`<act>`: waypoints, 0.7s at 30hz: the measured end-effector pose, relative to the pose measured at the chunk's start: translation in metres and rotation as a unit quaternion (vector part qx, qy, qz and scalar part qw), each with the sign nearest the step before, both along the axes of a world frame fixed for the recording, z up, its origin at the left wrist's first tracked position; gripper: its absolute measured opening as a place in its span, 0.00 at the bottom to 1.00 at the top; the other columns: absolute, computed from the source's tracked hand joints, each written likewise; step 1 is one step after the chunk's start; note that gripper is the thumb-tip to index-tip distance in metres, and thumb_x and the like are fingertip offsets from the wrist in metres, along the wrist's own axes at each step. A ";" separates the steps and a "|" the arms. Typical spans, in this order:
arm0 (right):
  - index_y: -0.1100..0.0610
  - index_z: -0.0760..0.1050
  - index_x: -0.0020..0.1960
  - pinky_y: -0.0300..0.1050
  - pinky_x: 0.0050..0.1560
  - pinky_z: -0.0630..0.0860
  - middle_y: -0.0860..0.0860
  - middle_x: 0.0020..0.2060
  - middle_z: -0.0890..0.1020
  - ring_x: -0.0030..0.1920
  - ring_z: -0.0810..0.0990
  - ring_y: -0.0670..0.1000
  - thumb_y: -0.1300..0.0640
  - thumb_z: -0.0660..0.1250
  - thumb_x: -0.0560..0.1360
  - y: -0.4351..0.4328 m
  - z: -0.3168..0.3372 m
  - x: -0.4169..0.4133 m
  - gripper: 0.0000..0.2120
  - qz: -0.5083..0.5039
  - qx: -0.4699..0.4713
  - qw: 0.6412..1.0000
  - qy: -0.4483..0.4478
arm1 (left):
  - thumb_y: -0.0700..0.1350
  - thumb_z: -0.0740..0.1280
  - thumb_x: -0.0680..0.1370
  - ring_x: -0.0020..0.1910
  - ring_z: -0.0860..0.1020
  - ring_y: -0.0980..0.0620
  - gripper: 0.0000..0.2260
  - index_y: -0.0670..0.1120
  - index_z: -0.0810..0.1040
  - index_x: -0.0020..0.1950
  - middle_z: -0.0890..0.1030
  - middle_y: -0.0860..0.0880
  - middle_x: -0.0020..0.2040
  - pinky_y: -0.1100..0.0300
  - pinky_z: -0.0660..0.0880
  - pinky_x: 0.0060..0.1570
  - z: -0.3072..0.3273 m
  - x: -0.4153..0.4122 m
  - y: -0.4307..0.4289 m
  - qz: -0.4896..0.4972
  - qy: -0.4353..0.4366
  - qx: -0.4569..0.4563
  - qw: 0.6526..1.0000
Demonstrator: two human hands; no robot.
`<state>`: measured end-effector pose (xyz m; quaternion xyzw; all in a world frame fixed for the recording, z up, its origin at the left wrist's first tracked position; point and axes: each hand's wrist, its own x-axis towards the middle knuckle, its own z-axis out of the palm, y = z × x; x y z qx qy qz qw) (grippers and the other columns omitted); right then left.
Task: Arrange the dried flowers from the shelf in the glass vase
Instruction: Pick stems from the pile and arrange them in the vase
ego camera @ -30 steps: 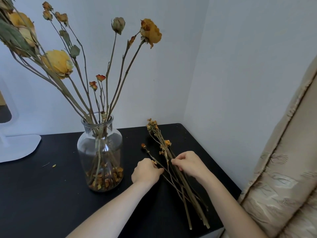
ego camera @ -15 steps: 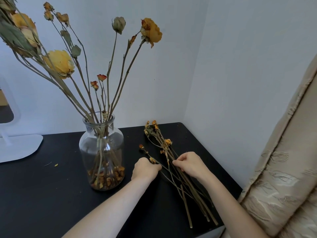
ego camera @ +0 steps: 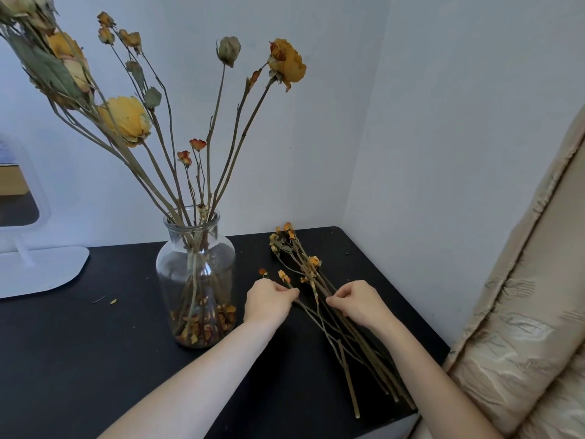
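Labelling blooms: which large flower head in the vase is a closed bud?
The grey-green bud atop the central stem, just left of the open yellow rose; the other large heads show open yellowish petals.

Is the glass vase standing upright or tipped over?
Upright. The vase stands on its base on the table, flowers rising from its mouth.

White stand (ego camera: 38, 270) with flat base at far left, beige patterned fabric (ego camera: 522, 312) at right, pale walls (ego camera: 443, 122) behind
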<state>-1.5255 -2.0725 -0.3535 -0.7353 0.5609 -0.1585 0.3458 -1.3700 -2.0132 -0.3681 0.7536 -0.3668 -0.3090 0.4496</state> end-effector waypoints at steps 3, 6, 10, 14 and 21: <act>0.50 0.76 0.39 0.34 0.34 0.70 0.46 0.39 0.78 0.40 0.77 0.43 0.53 0.68 0.74 0.002 -0.002 0.000 0.05 0.008 0.005 1.000 0.013 | 0.48 0.70 0.73 0.32 0.77 0.51 0.12 0.45 0.78 0.30 0.78 0.48 0.31 0.53 0.78 0.44 -0.006 0.005 0.005 0.011 -0.008 0.030 0.999; 0.50 0.76 0.39 0.35 0.34 0.69 0.46 0.38 0.77 0.39 0.76 0.43 0.54 0.68 0.74 0.002 -0.001 0.000 0.05 0.010 0.000 1.000 0.024 | 0.47 0.70 0.73 0.30 0.75 0.52 0.14 0.47 0.75 0.28 0.76 0.49 0.30 0.54 0.77 0.43 -0.010 0.009 0.009 0.016 -0.008 0.044 0.999; 0.52 0.76 0.42 0.37 0.37 0.71 0.46 0.38 0.77 0.39 0.76 0.44 0.53 0.67 0.74 0.001 0.000 -0.002 0.04 0.002 -0.021 0.999 0.038 | 0.47 0.69 0.74 0.30 0.76 0.52 0.13 0.47 0.76 0.29 0.76 0.49 0.29 0.54 0.77 0.41 -0.010 0.011 0.011 0.024 -0.008 0.028 0.999; 0.53 0.77 0.45 0.40 0.42 0.74 0.47 0.39 0.78 0.40 0.77 0.45 0.53 0.67 0.74 0.003 -0.001 -0.003 0.03 0.002 -0.022 0.999 0.046 | 0.47 0.69 0.74 0.32 0.77 0.53 0.13 0.48 0.76 0.29 0.78 0.49 0.31 0.55 0.77 0.41 -0.011 0.009 0.012 0.020 -0.016 0.027 0.999; 0.52 0.76 0.43 0.39 0.41 0.75 0.48 0.39 0.78 0.40 0.77 0.45 0.54 0.68 0.74 0.004 0.000 -0.004 0.03 0.000 -0.036 0.998 0.049 | 0.48 0.68 0.75 0.35 0.77 0.51 0.11 0.51 0.76 0.33 0.78 0.51 0.33 0.53 0.79 0.46 -0.002 0.000 0.013 0.004 -0.042 -0.022 0.999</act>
